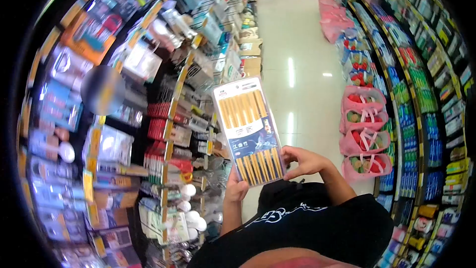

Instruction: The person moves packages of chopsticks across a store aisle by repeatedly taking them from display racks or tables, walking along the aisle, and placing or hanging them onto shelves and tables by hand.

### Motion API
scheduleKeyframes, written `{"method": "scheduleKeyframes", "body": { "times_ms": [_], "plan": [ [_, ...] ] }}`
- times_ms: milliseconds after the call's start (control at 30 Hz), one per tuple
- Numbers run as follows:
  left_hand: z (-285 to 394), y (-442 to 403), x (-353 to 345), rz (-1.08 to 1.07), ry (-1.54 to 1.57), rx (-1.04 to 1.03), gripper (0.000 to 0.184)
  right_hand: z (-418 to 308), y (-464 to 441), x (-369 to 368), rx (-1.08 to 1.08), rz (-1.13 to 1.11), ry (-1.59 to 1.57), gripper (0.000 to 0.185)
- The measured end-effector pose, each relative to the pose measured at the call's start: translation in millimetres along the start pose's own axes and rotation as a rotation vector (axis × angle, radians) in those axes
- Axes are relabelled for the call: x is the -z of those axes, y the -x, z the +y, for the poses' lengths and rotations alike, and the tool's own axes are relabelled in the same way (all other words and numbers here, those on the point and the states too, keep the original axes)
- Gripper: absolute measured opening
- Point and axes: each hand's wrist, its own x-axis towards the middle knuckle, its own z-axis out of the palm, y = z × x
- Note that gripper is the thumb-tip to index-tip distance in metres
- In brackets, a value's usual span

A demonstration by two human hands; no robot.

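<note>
Held pack, seen from above. I am holding a flat pack (250, 131) in front of my body, over the aisle floor (282, 30); its top is tilting to the left, and its printed face is turning up toward me. Chopsticks (243, 109) are showing through its front, their plain lengths lying above a dark blue label (245, 145) and their other ends filling the bottom part.

Left hand (235, 188): my fingers are clamping the pack's lower left corner, the thumb lying in front and the others hiding behind. Right hand (305, 161): my thumb and forefinger are standing apart, their tips reaching the lower right edge; whether they are pinching the pack, I cannot tell.

Surroundings: below the pack I am wearing a black shirt (322, 223) with white lettering. To the left, a rack (171, 114) is carrying packaged goods, with white round-ended items (196, 221) hanging near its lower part. To the right, pink bags (348, 141) are standing in a row on the floor, holding red and green contents. Just beside them, a shelf (420, 168) is displaying blue and green packets (409, 156). Lights are reflecting in the floor.
</note>
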Motion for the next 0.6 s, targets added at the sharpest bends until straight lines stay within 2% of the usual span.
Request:
{"method": "scheduleKeyframes", "body": {
  "times_ms": [100, 233, 333, 400, 433, 467, 567, 600],
  "plan": [
    [2.8, -68.8, 3.6, -0.123, 0.032, 0.090, 0.111, -13.8, 1.2, 35.6, -0.004, 0.182, 0.116, 0.053],
    [-13.4, -169.8, 47.5, -0.330, 0.083, 0.248, 0.114, -35.6, -12.3, 100.7, 0.114, 0.245, -0.004, 0.053],
    [-13.8, -261.5, 50.4, -0.368, 0.067, 0.226, 0.116, -66.5, -37.0, 153.0, 0.223, 0.291, -0.141, 0.053],
    [3.0, -325.9, 33.2, -0.464, 0.008, 0.274, 0.108, -96.6, -53.5, 191.5, 0.226, 0.331, -0.180, 0.054],
    [8.8, -355.1, 28.8, -0.501, -0.020, 0.283, 0.103, -108.7, -61.6, 213.7, 0.259, 0.330, -0.090, 0.055],
    [16.7, -380.6, 11.9, -0.521, -0.016, 0.224, 0.096, -114.0, -70.9, 230.9, 0.293, 0.320, -0.138, 0.055],
    [24.2, -457.1, 19.6, -0.778, -0.123, 0.235, 0.079, -140.0, -93.5, 277.9, 0.376, 0.316, -0.237, 0.057],
    [29.8, -476.9, 17.5, -0.803, -0.167, 0.235, 0.073, -146.3, -100.0, 290.6, 0.382, 0.341, -0.234, 0.058]
  ]
}}
